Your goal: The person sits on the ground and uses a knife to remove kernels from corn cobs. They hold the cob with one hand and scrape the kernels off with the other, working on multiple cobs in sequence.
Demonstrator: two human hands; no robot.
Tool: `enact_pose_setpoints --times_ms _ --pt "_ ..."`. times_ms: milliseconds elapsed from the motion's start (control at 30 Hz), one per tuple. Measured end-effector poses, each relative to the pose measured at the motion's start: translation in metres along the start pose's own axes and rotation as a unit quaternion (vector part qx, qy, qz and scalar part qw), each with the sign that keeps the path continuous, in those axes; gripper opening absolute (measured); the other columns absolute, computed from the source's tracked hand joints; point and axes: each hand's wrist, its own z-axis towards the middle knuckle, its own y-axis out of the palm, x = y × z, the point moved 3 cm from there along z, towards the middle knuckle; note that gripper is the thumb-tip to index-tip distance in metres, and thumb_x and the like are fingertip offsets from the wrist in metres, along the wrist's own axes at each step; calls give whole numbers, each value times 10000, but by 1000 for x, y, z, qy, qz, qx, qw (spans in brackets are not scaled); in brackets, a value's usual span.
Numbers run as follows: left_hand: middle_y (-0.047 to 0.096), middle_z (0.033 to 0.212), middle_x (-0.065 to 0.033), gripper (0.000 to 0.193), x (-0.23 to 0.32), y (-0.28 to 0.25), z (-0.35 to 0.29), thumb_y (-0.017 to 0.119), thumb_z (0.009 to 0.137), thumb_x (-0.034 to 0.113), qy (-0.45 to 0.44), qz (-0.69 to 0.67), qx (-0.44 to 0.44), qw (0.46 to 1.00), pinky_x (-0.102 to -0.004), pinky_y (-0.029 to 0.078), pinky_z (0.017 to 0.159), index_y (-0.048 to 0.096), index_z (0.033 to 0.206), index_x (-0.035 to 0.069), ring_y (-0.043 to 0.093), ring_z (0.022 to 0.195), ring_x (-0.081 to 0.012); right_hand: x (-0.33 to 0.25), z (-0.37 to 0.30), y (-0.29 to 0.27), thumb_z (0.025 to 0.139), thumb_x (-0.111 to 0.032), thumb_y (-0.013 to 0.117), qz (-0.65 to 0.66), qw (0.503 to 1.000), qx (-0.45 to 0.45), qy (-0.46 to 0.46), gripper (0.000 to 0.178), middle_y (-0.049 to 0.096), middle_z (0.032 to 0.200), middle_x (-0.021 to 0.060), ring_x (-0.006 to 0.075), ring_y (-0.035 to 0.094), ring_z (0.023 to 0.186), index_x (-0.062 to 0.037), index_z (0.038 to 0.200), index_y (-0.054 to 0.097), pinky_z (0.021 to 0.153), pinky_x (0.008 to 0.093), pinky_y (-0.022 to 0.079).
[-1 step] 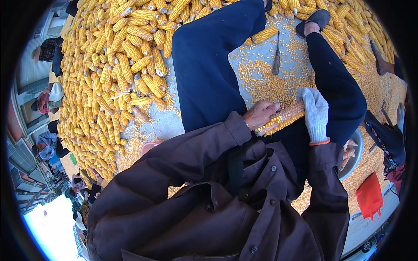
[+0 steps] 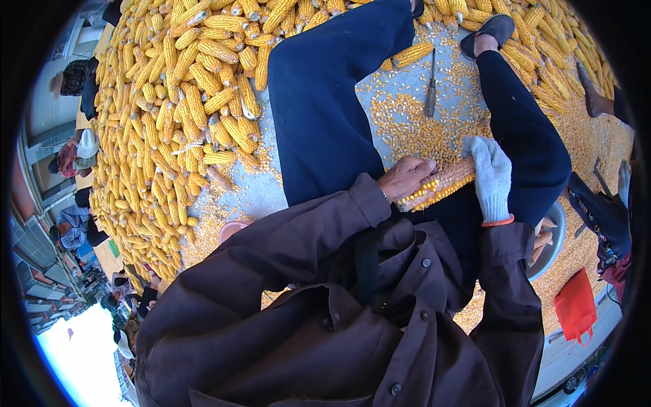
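A partly stripped corn cob [image 2: 441,187] lies level between my hands above my lap, with yellow kernels along its lower side and bare pale core along its top. My right hand [image 2: 491,175], in a white knitted glove with an orange cuff, is wrapped round the cob's right end. At the left end, my bare left hand [image 2: 407,178] is closed on the cob, its thumb against the kernels; some of its fingers are hidden. Loose kernels [image 2: 400,122] cover the ground between my legs, where a screwdriver-like tool [image 2: 430,95] with a dark handle and thin shaft lies.
A large heap of corn cobs [image 2: 196,102] rises on the left and continues along the far side. By my right hip stands a grey basin [image 2: 557,237] holding stripped cobs. Beyond it is a red bag [image 2: 576,305]. A pink basin [image 2: 232,229] shows at left. Other people sit around.
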Motion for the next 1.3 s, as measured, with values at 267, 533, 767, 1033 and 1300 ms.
enact_pose_setpoints --times_ms 267,533,767,1033,1300 --pt "594 842 -242 420 34 13 -25 611 888 317 116 278 -42 953 -442 457 720 514 1059 -55 598 805 -386 2 1 -1 968 -249 547 7 1000 21 -4 319 651 901 56 105 568 814 46 1047 637 761 245 457" --pt "567 833 -264 332 36 19 -23 523 950 269 240 321 25 916 -465 445 720 529 1034 -52 564 809 -447 7 4 12 962 -308 550 105 991 81 35 360 637 841 60 123 565 736 36 1014 640 712 258 453" --pt "513 594 -201 323 34 18 -23 468 978 252 142 240 44 959 -438 423 579 545 909 -54 572 564 -322 3 6 20 930 -195 605 175 976 122 37 218 603 727 62 121 543 603 22 922 616 560 248 456" --pt "447 502 -98 371 16 5 -10 518 962 243 162 207 150 953 -360 374 504 564 747 -56 430 507 -113 7 7 24 923 -180 610 198 970 139 33 199 595 703 66 129 548 577 19 908 604 544 249 463" --pt "561 603 -67 466 7 -4 -2 515 968 338 97 108 164 976 -303 417 585 635 770 -66 478 610 -93 8 9 20 932 -181 589 216 964 150 36 211 597 730 67 141 560 606 27 950 611 564 264 475"
